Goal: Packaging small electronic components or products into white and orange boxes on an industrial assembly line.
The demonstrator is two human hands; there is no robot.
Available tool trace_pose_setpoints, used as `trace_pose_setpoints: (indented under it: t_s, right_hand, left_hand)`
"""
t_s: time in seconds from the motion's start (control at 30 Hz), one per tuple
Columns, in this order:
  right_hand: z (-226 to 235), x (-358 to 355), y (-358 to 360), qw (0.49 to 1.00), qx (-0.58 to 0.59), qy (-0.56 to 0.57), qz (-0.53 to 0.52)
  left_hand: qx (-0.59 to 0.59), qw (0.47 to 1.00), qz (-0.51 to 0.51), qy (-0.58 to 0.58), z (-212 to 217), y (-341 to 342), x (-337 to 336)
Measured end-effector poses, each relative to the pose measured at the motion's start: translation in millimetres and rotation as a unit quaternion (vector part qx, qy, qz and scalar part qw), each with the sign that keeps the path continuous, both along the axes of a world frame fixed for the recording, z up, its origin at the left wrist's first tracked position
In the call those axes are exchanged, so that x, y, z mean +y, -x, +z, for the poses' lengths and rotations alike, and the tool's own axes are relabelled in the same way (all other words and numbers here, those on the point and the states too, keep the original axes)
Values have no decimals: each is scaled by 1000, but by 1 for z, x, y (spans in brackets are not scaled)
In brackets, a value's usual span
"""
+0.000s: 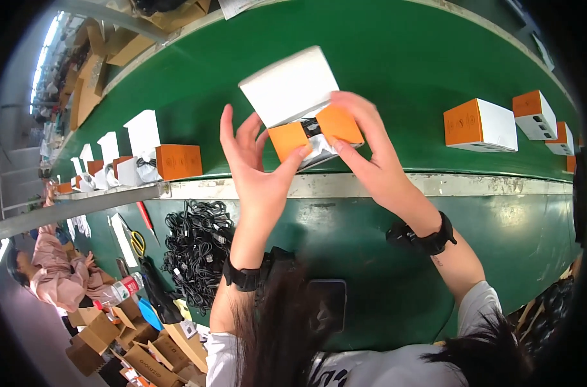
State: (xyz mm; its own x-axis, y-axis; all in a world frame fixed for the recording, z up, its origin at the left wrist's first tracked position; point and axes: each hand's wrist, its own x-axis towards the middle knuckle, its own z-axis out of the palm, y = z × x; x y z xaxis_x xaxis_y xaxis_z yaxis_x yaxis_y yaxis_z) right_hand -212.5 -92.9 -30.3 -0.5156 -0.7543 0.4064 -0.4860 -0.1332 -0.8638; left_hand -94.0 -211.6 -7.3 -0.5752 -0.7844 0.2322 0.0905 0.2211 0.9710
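- Open box [296, 97]: above the green belt [409, 77]; probably light, crushable card, best held by its side walls.
- Right hand [378, 155]: pinching the box's right side.
- Left hand [261, 175]: thumb touching an orange flap [287, 138], fingers loosely spread.

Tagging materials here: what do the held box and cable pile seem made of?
Box: probably thin cardboard, smooth, matte white and orange, with crisp folded edges. Cable pile: likely plastic or rubber sheathing, black with slight shine, bending in loose coils.
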Motion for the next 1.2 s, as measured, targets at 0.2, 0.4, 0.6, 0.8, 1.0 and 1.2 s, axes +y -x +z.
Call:
trace_pose_setpoints:
  t_s: [0.2, 0.4, 0.6, 0.8, 1.0, 1.2]
  right_hand:
    - [-1, 6, 24, 968, -234, 21, 91]
    - [16, 24, 44, 962, -193, -72, 177]
    - [7, 16, 45, 994, -39, -34, 96]
    - [4, 21, 51, 994, -56, -19, 92]
    - [2, 40, 53, 992, 95, -56, 58]
    - [7, 25, 44, 990, -96, -7, 100]
  left_hand:
    - [-67, 907, -160, 385, -2, -3, -12]
    - [-164, 914, -212, 306, 14, -10, -8]
    - [-172, 900, -172, 363, 2, -5, -14]
    - [-163, 880, -165, 415, 3, 4, -10]
    - [-189, 850, -148, 468, -11, -1, 20]
    - [-183, 868, -181, 425, -1, 2, 18]
